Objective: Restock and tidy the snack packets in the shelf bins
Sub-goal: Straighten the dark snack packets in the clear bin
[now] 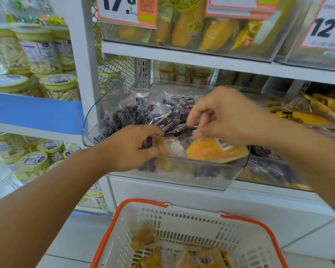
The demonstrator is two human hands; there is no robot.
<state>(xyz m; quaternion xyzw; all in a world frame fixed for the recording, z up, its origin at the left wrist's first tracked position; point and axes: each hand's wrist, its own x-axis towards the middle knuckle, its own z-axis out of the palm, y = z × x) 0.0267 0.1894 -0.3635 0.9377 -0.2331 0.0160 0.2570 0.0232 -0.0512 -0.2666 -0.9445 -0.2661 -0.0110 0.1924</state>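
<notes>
Hands meet over a clear bin (217,171) pulled forward on the middle shelf (182,59). Left hand (132,147) curls at the bin's front left, thumb and fingers pinching a small clear packet (163,145) with a yellowish piece and something dark inside. Right hand (224,117) hangs above the bin's middle, its fingertips (197,134) pinched together on the upper edge of an orange packet (215,150).

Orange packet lies along the bin's front right, its long axis running left to right, roughly level, with the barcode label facing up near the right hand. Behind it, dark packets (153,115) fill the bin's back and left in a loose heap, pointing every which way.

Just right of the bin, a neighbouring bin holds long yellow packets (306,115) whose long axes slant from upper right to lower left. On the shelf above, more clear bins hold upright yellow packets, with price tags (122,8) clipped on their fronts.

Below, on the floor (307,246), stands a white basket (201,225) with orange handles; several orange and yellow packets (145,238) lie flat at its bottom. To the left, a separate shelf unit carries clear tubs (39,53) with pale yellow lids, some upright, some on their sides.
</notes>
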